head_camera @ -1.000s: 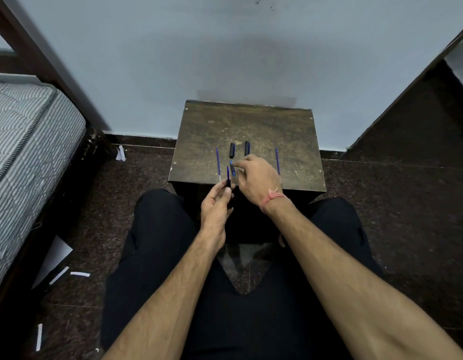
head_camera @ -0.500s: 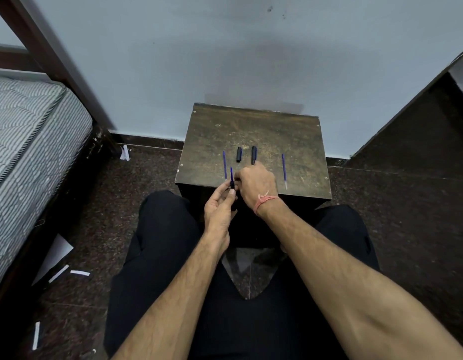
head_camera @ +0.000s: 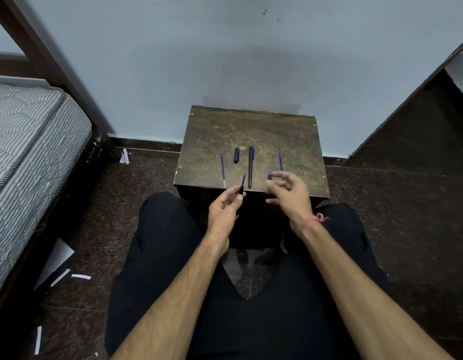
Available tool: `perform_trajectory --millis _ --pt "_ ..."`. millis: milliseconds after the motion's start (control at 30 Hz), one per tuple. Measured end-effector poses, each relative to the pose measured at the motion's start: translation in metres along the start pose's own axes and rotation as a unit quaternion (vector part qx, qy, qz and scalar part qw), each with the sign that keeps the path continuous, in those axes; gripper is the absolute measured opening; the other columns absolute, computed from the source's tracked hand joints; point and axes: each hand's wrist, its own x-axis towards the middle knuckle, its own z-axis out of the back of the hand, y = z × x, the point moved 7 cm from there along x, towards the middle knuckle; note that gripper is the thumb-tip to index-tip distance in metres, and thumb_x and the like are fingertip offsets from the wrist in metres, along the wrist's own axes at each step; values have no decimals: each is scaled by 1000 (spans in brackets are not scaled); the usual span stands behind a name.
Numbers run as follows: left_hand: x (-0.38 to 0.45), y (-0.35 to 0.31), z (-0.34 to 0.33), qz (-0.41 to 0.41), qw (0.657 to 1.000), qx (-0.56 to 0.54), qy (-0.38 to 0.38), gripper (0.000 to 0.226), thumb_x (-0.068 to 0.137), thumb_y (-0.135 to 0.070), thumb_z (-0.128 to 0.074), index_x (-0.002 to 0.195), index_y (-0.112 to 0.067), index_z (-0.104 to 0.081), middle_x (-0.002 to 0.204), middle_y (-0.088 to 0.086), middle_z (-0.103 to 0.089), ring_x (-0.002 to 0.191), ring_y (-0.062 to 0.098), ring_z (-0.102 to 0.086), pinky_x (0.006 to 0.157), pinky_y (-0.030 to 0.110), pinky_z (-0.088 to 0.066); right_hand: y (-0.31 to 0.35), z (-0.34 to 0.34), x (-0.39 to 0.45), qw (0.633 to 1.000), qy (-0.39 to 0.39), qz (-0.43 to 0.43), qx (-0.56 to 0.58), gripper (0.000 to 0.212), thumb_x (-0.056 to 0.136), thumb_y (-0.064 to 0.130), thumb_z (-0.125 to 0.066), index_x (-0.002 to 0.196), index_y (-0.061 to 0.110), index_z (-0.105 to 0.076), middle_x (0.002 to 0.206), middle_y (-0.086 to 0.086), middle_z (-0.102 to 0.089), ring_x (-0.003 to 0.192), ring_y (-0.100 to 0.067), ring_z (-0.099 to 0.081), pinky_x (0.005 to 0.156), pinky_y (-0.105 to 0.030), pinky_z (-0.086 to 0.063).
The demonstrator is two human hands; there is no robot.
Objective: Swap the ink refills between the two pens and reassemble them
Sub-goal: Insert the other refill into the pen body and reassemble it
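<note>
My left hand pinches a short black pen piece with a thin blue refill tip sticking up from it, just above the table's near edge. To its right, my right hand holds a small blue piece at its fingertips; the other fingers are spread. Four parts lie in a row on the small brown table. From left to right they are a blue refill, a short black cap, a long black pen barrel and a second blue refill.
The table stands against a pale wall, with my knees in dark trousers on both sides of it. A bed with a striped mattress fills the left. Paper scraps lie on the dark floor at lower left.
My right hand has drawn away to the right of my left hand, carrying the small blue piece. The black barrel on the table is now uncovered. The view has tilted slightly.
</note>
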Motion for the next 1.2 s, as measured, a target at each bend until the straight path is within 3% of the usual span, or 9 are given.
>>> perform_trajectory --millis 100,200,367,533,733,967,1200 --pt "-6 5 -17 -13 995 76 66 29 107 -7 -66 130 -19 -78 126 6 -82 102 -2 -75 96 24 -56 -19 28 -11 971 15 -109 214 18 108 7 -63 122 17 -71 98 1 -67 89 -11 -67 81 -29 -64" --pt "-12 12 -33 -19 985 130 112 31 106 0 -65 133 -10 -77 128 19 -79 108 5 -74 93 18 -55 -16 31 -14 952 42 -118 278 13 109 9 -61 116 17 -70 105 1 -69 96 -13 -69 94 -35 -63" --pt "-19 13 -40 -30 975 169 141 31 106 -3 -66 132 -16 -77 127 10 -80 113 3 -73 88 13 -53 -19 22 -18 954 63 -124 266 14 109 10 -61 119 12 -70 110 -4 -75 110 -22 -72 89 -33 -63" --pt "-15 15 -35 -32 974 184 126 32 106 -1 -66 136 -11 -75 123 14 -80 88 -11 -72 76 7 -51 -21 25 -13 953 66 -127 267 18 109 7 -60 122 8 -73 111 -5 -77 108 -20 -75 84 -29 -66" --pt "-11 18 -31 -19 977 178 117 29 106 -11 -69 133 -18 -78 117 8 -84 92 11 -67 79 21 -54 -24 19 -12 959 74 -126 243 24 110 1 -56 123 8 -74 116 -6 -79 104 -18 -75 83 -28 -66" --pt "-11 16 -27 -12 978 180 107 27 107 -16 -70 132 -21 -79 114 1 -85 89 4 -69 79 23 -55 -27 16 -10 970 96 -116 191 27 110 0 -55 130 7 -71 116 -6 -79 105 -16 -74 88 -30 -66" --pt "-11 17 -27 -7 980 167 106 27 107 -12 -68 133 -15 -78 119 6 -84 92 9 -73 79 24 -54 -27 17 -10 982 101 -98 127 26 110 4 -57 119 18 -77 116 -3 -79 100 -11 -72 82 -26 -63"
